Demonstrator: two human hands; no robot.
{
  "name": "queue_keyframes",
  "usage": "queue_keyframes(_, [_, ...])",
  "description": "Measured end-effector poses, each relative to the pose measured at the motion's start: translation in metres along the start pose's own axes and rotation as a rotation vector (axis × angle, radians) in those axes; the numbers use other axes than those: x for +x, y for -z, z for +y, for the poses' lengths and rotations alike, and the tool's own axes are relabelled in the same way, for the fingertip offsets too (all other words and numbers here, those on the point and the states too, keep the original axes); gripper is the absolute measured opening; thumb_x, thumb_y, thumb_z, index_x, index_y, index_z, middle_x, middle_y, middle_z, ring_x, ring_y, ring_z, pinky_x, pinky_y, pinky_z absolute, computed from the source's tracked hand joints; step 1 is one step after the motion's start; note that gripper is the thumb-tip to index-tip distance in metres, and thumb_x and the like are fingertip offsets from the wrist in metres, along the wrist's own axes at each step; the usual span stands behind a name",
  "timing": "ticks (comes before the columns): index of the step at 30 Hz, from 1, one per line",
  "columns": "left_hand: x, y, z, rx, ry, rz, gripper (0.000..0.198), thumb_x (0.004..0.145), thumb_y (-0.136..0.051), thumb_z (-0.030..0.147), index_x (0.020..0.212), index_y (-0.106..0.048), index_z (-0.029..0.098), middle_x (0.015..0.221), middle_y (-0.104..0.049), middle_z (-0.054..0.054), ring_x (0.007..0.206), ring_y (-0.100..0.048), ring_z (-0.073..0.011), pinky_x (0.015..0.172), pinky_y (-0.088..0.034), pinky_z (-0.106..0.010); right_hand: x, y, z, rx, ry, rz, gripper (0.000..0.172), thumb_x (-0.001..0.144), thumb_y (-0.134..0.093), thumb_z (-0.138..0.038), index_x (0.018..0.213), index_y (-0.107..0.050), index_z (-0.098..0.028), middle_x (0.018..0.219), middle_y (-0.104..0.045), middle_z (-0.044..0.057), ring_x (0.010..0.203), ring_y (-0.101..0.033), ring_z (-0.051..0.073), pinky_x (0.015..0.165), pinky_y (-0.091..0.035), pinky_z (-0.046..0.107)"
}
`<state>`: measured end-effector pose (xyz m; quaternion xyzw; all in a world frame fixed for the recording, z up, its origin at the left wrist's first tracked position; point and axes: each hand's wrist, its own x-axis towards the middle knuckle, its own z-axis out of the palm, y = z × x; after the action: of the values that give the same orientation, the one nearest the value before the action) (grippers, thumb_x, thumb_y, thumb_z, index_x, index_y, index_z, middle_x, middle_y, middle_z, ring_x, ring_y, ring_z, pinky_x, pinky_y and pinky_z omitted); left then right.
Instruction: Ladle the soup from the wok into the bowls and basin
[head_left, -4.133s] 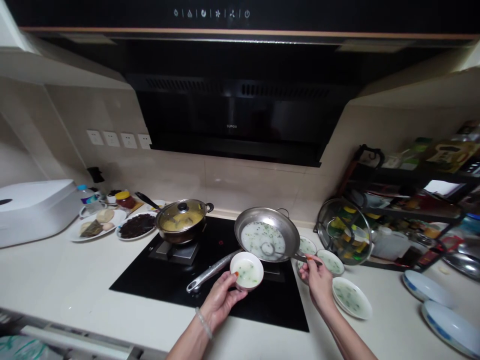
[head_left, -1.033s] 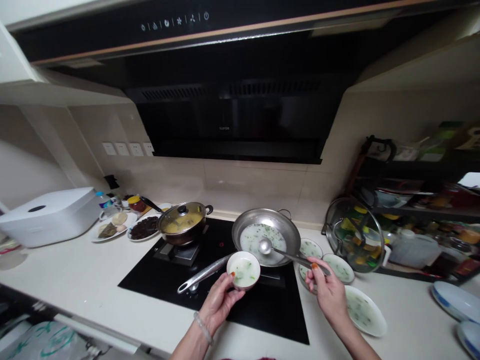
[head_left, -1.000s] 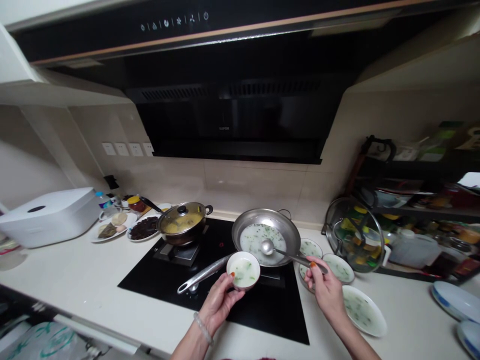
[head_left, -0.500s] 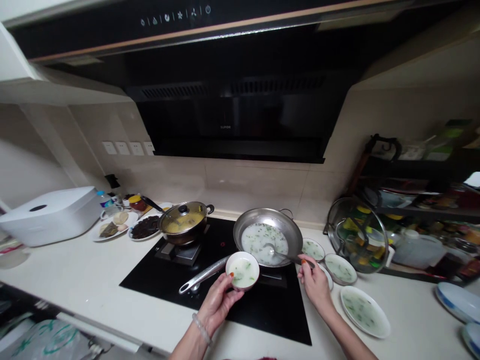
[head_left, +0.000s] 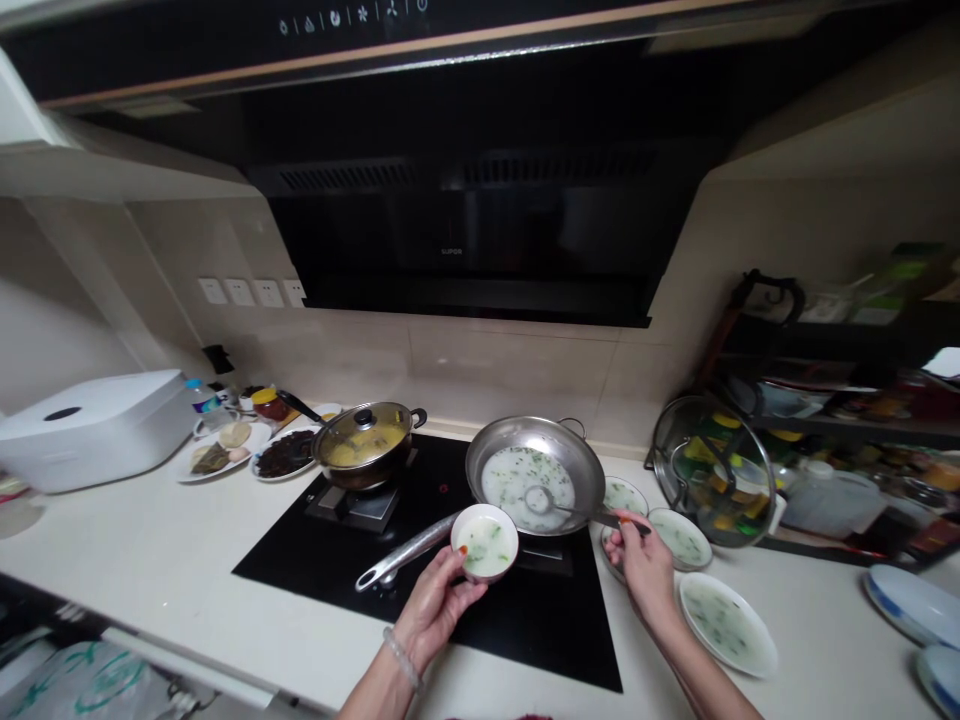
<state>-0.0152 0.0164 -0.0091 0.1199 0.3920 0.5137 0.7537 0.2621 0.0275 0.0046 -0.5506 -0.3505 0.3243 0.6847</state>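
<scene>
My left hand (head_left: 439,606) grips a small white bowl (head_left: 485,541) of pale soup with green bits, held just in front of the steel pan (head_left: 535,473). My right hand (head_left: 641,560) is closed on the handle of a metal ladle (head_left: 541,500), whose cup sits in the milky soup inside the pan. The pan stands on the black cooktop (head_left: 420,590), its long handle pointing toward me on the left.
A lidded pot (head_left: 364,445) sits on the left burner. Three soup-filled dishes (head_left: 724,622) lie right of the pan, near a glass lid (head_left: 709,470) and a cluttered rack. Plates of food (head_left: 281,455) and a white appliance (head_left: 90,428) are at the left.
The ladle dipped from above the soup down into the pan, and my right hand shifted slightly with it. The bowl in my left hand stayed in place.
</scene>
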Motion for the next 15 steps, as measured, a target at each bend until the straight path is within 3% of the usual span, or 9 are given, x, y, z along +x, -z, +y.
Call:
queue_keyframes(6, [0.0005,-0.0007,0.0003,0.001,0.002,0.004,0.018,0.078,-0.062,0.011,0.092,-0.051,0.013,0.074,-0.065,-0.007,0.060,-0.067,-0.0179,0.058,-0.058,-0.030,0.0003,-0.0024,-0.0021,0.159,-0.084,0.062,0.039,0.065,-0.070,-0.046,0.087,-0.056,-0.018,0.048,-0.052,-0.006,0.042,-0.048,0.011,0.036,-0.035,0.019])
queue_keyframes(15, [-0.0008,-0.0015,-0.0008,0.000,0.006,0.012,0.019,0.078,-0.062,0.011,0.092,-0.050,0.013,0.074,-0.065,-0.007,0.062,-0.068,-0.0191,0.058,-0.058,-0.030,-0.0016,-0.0022,-0.0046,0.164,-0.097,0.055,0.038,0.064,-0.070,-0.044,0.086,-0.056,-0.017,0.047,-0.053,-0.005,0.041,-0.048,0.011,0.036,-0.035,0.019])
